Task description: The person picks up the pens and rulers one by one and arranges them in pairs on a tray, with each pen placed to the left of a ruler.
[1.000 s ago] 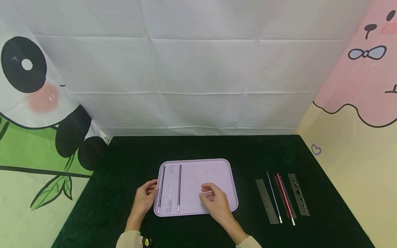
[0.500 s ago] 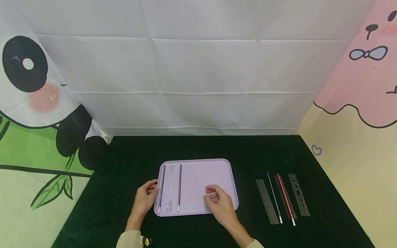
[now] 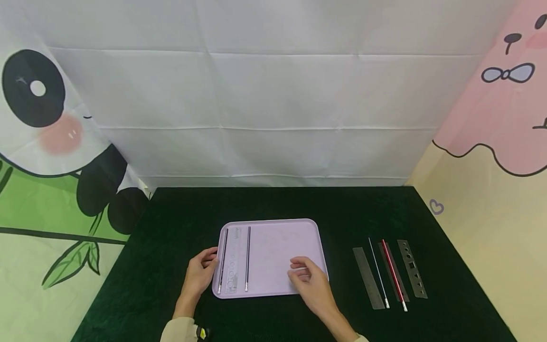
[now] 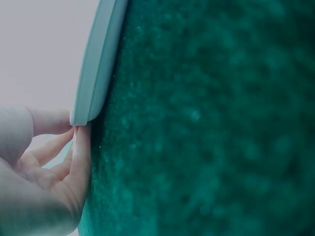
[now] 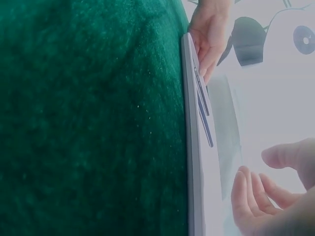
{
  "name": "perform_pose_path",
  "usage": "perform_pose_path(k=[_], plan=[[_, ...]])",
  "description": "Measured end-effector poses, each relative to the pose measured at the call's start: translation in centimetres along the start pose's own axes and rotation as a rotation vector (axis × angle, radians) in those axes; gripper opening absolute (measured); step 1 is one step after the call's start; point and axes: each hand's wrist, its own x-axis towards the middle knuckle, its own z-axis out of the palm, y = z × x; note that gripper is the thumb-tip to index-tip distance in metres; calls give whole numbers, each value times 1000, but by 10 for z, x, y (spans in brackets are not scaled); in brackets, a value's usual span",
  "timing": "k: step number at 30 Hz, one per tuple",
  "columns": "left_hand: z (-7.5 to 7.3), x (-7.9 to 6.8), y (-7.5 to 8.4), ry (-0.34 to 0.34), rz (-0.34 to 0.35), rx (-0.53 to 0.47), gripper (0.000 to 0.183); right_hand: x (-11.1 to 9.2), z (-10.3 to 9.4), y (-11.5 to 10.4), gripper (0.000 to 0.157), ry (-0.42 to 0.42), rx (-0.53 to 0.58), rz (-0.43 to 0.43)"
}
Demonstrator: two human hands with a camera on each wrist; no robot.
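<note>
A lilac tray [image 3: 282, 232] lies on the dark green cloth. On its left part are two dark pencils [image 3: 247, 256] with white ends and a clear template ruler [image 3: 232, 261] between them. My left hand [image 3: 200, 273] holds the tray's left rim, thumb on top and fingers at the side and below, as the left wrist view [image 4: 54, 162] shows. Above the tray's right part hovers my right hand [image 3: 312, 285], holding nothing. In the right wrist view its thumb [image 5: 283, 156] is apart from the loosely bent fingers.
To the right of the tray lie a plain grey ruler [image 3: 368, 279], a thin silvery pencil [image 3: 378, 272], a red pencil [image 3: 394, 273] over another dark ruler [image 3: 386, 264], and a dark template ruler with holes [image 3: 412, 269]. A white cloth wall [image 3: 278, 95] stands behind the table.
My right hand has drifted right and slightly toward me over the tray, still holding nothing. The left hand and the tray have stayed in place.
</note>
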Motion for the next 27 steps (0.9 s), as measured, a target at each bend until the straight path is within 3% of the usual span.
perform_pose_path(k=[27], plan=[[1, 1, -1, 14, -5, 2, 38, -6, -35, 10, 30, 44, -71, 59]])
